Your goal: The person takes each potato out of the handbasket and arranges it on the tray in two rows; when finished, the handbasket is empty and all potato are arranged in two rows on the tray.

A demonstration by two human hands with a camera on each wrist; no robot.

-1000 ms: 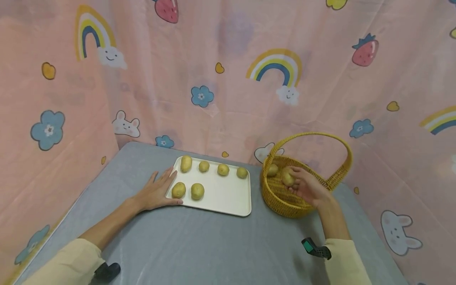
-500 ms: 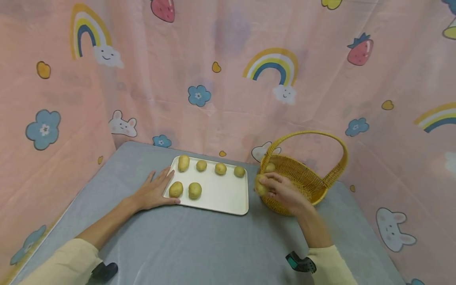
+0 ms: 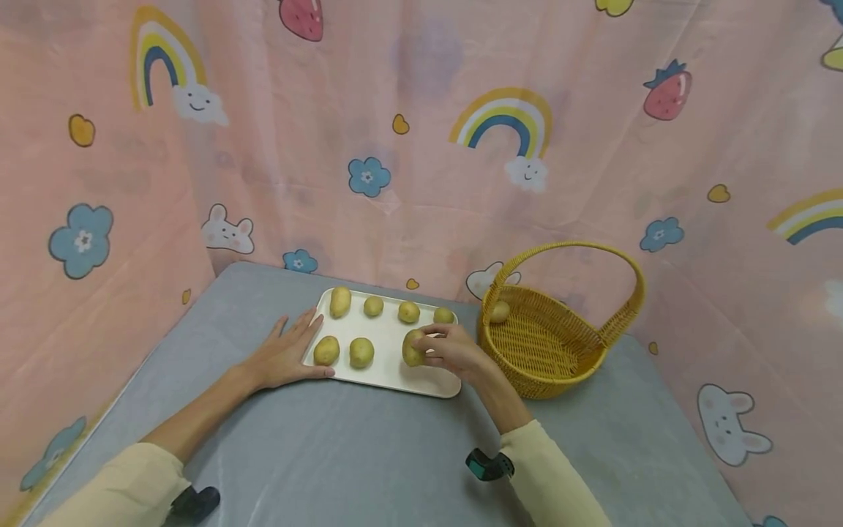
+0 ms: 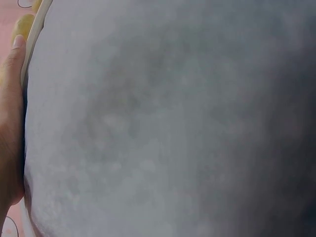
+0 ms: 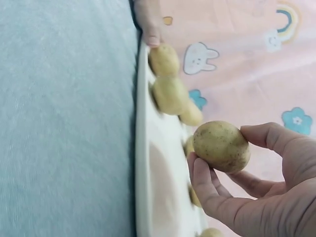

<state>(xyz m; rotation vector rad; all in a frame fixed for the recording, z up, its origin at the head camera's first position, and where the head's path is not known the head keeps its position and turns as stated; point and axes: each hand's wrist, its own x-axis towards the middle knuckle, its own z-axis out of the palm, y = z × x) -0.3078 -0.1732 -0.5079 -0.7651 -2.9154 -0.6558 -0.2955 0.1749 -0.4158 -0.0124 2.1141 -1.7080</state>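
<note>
My right hand (image 3: 454, 350) pinches a potato (image 5: 221, 146) between thumb and fingertips, over the right part of a white tray (image 3: 388, 372). In the head view this potato is right of two front potatoes, the nearer being a round potato (image 3: 361, 353). Four or so is the back row, several potatoes including an oblong potato (image 3: 339, 301); its rightmost potato (image 3: 444, 315) is partly covered by the right hand. With fingers spread, my left hand (image 3: 285, 359) rests at the tray's left edge, thumb at the front corner. In the left wrist view only its thumb side (image 4: 11, 98) shows.
A yellow wicker basket (image 3: 520, 377) with a tall handle stands right of the tray, one potato (image 3: 500, 312) inside at its left. A grey cloth (image 3: 342, 454) covers the table. Behind hangs a pink patterned curtain (image 3: 435, 212).
My right hand has carried the potato out of the basket, leftward past its rim and over the tray. The left hand stays at the tray's edge.
</note>
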